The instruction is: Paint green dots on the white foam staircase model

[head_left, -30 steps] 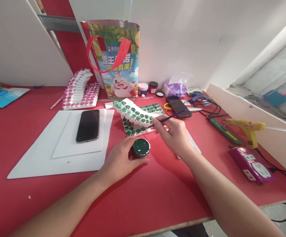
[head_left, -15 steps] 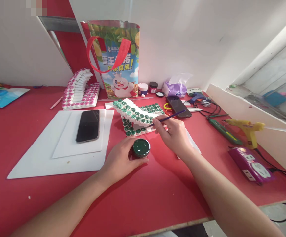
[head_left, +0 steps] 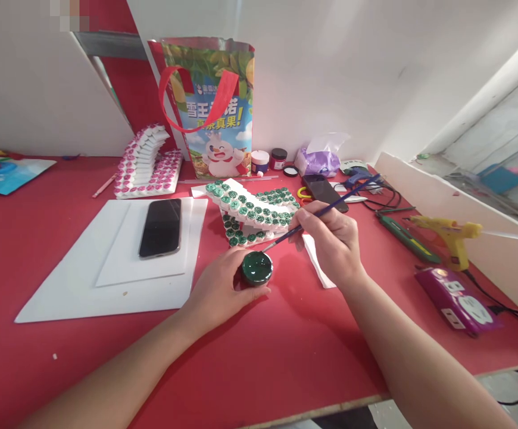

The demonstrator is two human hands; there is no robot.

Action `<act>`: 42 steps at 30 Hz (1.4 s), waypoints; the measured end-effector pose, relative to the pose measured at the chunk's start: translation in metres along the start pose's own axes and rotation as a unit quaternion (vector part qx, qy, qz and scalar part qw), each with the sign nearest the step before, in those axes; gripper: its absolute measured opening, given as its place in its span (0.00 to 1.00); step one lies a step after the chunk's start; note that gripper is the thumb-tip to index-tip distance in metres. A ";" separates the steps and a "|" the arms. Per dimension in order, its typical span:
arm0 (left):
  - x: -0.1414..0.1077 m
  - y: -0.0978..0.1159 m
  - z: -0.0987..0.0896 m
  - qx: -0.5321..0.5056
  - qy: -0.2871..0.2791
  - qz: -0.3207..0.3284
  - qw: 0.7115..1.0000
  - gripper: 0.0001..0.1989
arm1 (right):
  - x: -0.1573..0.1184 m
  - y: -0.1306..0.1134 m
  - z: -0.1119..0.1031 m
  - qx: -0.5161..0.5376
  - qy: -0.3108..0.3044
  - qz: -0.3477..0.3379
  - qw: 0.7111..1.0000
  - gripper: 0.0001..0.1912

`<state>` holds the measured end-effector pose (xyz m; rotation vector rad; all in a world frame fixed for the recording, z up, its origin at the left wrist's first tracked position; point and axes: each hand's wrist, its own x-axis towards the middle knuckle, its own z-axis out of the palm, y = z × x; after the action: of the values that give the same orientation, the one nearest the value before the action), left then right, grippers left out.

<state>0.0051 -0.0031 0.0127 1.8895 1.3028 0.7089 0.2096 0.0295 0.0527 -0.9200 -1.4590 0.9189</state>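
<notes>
My left hand (head_left: 223, 283) is wrapped round a small jar of dark green paint (head_left: 257, 268) on the red table. In my right hand (head_left: 328, 238) is a thin blue paintbrush (head_left: 325, 210), pinched between thumb and fingers. Its tip slants down to the jar's far rim; whether it touches the paint I cannot tell. Just behind the jar stands a white curved model (head_left: 252, 211) covered in rows of small round pieces painted green. A few pieces along its lower front edge look white. My right fingers partly cover its right end.
White boards (head_left: 75, 280) with a phone (head_left: 161, 227) lie left. A pink-dotted model (head_left: 147, 167) and a gift bag (head_left: 217, 113) stand behind. To the right are a second phone (head_left: 324, 190), a green cutter (head_left: 408, 238), a yellow glue gun (head_left: 451, 235) and a purple power strip (head_left: 458, 301).
My right hand has drawn back from the green model to the right and towards me. The brush tip has come from the model's front edge to the jar's rim. My left hand stays put.
</notes>
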 end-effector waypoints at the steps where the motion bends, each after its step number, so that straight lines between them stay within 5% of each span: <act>1: 0.000 0.000 0.000 -0.002 -0.001 0.003 1.000 0.23 | 0.000 -0.001 0.000 -0.004 -0.009 0.007 1.000 0.12; 18: 0.000 0.001 -0.001 -0.006 0.002 0.019 1.000 0.20 | -0.001 -0.012 0.005 -0.080 -0.073 0.055 0.993 0.12; 31: 0.000 -0.002 0.002 -0.002 0.010 0.019 1.000 0.23 | 0.005 0.004 -0.004 -0.087 0.057 -0.027 0.994 0.15; 42: 0.000 -0.005 0.003 -0.013 0.025 0.055 0.998 0.22 | 0.006 0.014 0.000 -0.230 0.004 -0.050 0.972 0.18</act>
<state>0.0051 -0.0032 0.0068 1.9456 1.2221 0.8313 0.2094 0.0402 0.0417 -1.1689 -1.7314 0.5070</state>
